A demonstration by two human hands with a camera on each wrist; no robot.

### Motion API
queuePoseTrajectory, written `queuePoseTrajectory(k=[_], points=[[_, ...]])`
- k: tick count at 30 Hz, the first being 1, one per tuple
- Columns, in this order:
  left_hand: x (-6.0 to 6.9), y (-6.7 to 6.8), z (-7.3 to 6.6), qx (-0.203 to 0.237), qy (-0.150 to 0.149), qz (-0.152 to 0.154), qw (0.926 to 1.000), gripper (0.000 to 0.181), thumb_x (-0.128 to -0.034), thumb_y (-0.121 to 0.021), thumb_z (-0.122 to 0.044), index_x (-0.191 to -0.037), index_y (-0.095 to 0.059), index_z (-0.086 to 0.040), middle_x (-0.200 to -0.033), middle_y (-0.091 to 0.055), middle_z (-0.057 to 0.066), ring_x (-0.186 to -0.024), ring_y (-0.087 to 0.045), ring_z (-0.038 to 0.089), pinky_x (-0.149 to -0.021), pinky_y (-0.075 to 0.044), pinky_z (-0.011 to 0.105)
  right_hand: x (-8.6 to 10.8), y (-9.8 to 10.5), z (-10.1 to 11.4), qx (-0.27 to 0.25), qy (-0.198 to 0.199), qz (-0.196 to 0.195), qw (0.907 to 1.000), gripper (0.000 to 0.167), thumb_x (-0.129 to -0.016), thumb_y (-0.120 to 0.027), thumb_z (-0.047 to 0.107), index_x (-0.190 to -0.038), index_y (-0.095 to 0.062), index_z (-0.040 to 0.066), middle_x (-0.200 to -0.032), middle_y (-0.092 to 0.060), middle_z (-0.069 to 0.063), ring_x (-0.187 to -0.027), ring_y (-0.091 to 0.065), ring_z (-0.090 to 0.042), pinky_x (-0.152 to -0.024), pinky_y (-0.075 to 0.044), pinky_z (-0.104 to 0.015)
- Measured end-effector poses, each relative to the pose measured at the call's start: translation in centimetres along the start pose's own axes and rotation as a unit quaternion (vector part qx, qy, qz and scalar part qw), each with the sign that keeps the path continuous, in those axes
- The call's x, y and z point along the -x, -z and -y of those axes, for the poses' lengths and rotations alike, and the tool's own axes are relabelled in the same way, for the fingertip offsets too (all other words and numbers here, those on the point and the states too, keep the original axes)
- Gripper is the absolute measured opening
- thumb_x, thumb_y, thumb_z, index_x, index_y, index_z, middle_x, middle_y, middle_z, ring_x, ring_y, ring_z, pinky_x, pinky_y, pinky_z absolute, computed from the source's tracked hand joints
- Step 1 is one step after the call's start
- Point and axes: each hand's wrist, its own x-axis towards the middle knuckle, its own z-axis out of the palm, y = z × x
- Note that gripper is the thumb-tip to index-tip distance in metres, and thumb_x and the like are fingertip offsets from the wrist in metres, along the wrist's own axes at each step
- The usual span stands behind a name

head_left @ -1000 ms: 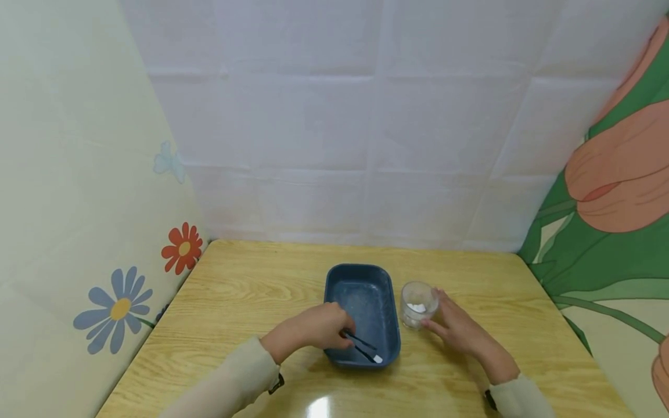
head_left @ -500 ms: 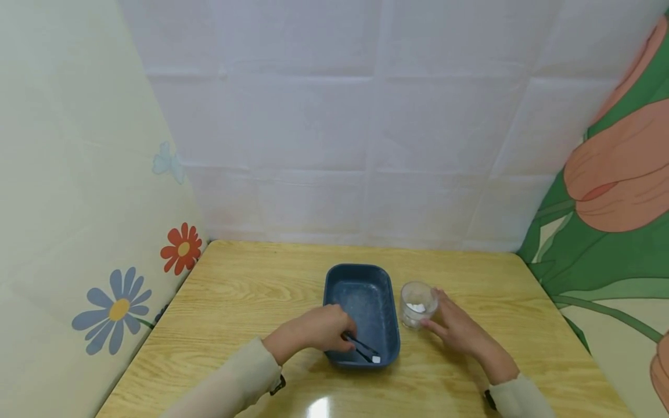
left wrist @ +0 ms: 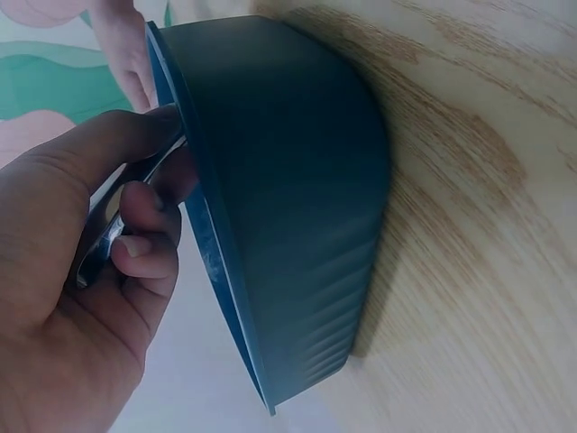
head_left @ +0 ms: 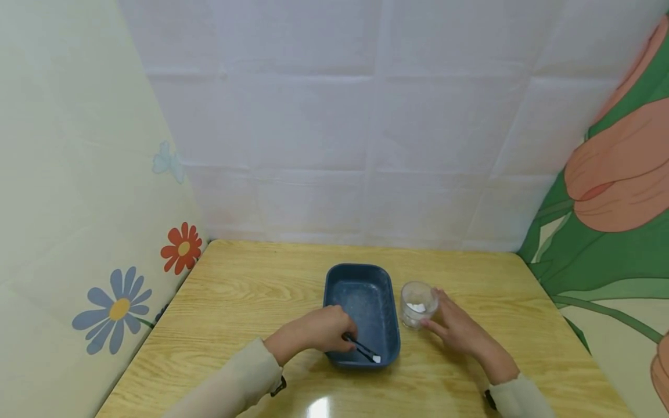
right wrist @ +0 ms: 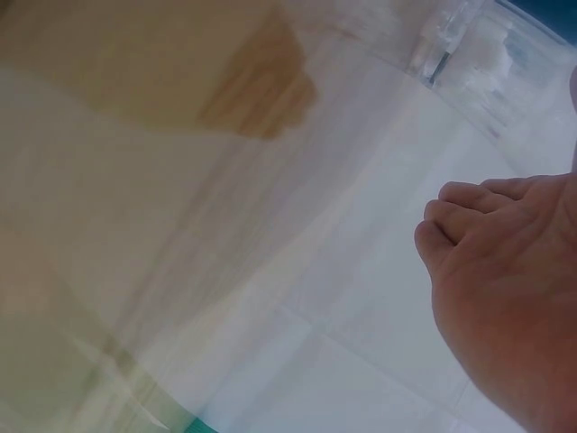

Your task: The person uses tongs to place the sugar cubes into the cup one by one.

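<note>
My left hand [head_left: 330, 328] reaches over the near left rim of a dark blue rectangular baking dish [head_left: 360, 302]. It grips dark slim tongs [head_left: 360, 346], whose shiny handle end [left wrist: 99, 257] shows in the left wrist view. At their tips, low in the dish's near right corner, is a small white cube [head_left: 377, 359]. My right hand [head_left: 460, 326] holds a clear glass [head_left: 412, 316] just right of the dish, its thumb at the near side. Several white pieces [head_left: 416, 307] lie inside the glass. In the right wrist view the glass [right wrist: 491, 68] is partly cut off.
A wooden table [head_left: 251, 278] bears the dish and glass. Behind it hangs a creased white cloth backdrop [head_left: 313, 145]. Flower-printed walls stand at the left [head_left: 78, 174] and the right [head_left: 617, 232].
The tongs' arms have drawn closer together around the white cube in the dish. My left hand has shifted very slightly to the right. The right hand and glass stay in place.
</note>
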Motion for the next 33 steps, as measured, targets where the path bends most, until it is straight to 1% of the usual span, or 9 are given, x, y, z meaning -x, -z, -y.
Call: queuePoseTrajectory(k=[9,14,19,24,30,33], points=[[0.0,-0.1,0.1,0.014,-0.010,-0.003,0.9998,0.007,-0.0936,-0.074,-0.026,-0.088,-0.078,-0.022,-0.074,-0.066,-0.018,-0.060,-0.051,-0.009,-0.058,-0.043,0.010,0.1,0.1,0.2,-0.001,-0.006,0.003,1.0000,0.082,-0.101,-0.063,0.038,-0.153,-0.025,-0.014,-0.157,-0.027,-0.036,-0.145,-0.023,-0.055,-0.112,-0.024,-0.068],[0.2,0.3,0.0,0.010,-0.017,-0.011,0.9997,0.007,-0.0941,-0.074,-0.025,-0.090,-0.078,-0.021,-0.074,-0.066,-0.017,-0.058,-0.050,-0.009,-0.057,-0.042,0.010,0.2,0.2,0.3,-0.001,-0.006,0.004,1.0000,0.082,-0.101,-0.062,0.038,-0.153,-0.025,-0.013,-0.157,-0.027,-0.036,-0.145,-0.023,-0.055,-0.112,-0.025,-0.068],[0.2,0.9,0.1,-0.001,-0.021,-0.021,0.9996,0.008,-0.0947,-0.073,-0.026,-0.092,-0.079,-0.020,-0.075,-0.067,-0.016,-0.058,-0.050,-0.009,-0.057,-0.042,0.010,0.2,0.3,0.4,0.000,-0.004,0.004,1.0000,0.083,-0.100,-0.063,0.039,-0.153,-0.025,-0.014,-0.156,-0.028,-0.036,-0.145,-0.023,-0.055,-0.112,-0.025,-0.068],[0.2,1.7,0.1,-0.002,-0.021,-0.027,0.9994,0.010,-0.0957,-0.072,-0.025,-0.095,-0.079,-0.018,-0.078,-0.070,-0.013,-0.061,-0.052,-0.009,-0.060,-0.044,0.010,0.2,0.3,0.4,0.001,-0.002,0.003,1.0000,0.082,-0.100,-0.063,0.037,-0.152,-0.026,-0.014,-0.156,-0.027,-0.037,-0.144,-0.024,-0.056,-0.112,-0.025,-0.068],[0.3,2.7,0.1,0.005,-0.015,-0.032,0.9993,0.009,-0.0953,-0.073,-0.023,-0.095,-0.079,-0.017,-0.078,-0.071,-0.011,-0.062,-0.055,-0.007,-0.061,-0.045,0.011,0.2,0.3,0.4,0.007,-0.007,0.004,0.9999,0.082,-0.100,-0.062,0.039,-0.152,-0.026,-0.014,-0.156,-0.027,-0.037,-0.144,-0.024,-0.056,-0.112,-0.026,-0.068],[0.3,3.0,0.2,0.010,-0.011,-0.033,0.9993,0.009,-0.0954,-0.073,-0.022,-0.094,-0.079,-0.017,-0.078,-0.070,-0.011,-0.062,-0.055,-0.007,-0.061,-0.045,0.012,0.2,0.3,0.3,0.006,-0.008,0.006,0.9999,0.083,-0.100,-0.062,0.039,-0.152,-0.026,-0.014,-0.156,-0.027,-0.037,-0.144,-0.024,-0.056,-0.112,-0.026,-0.068]])
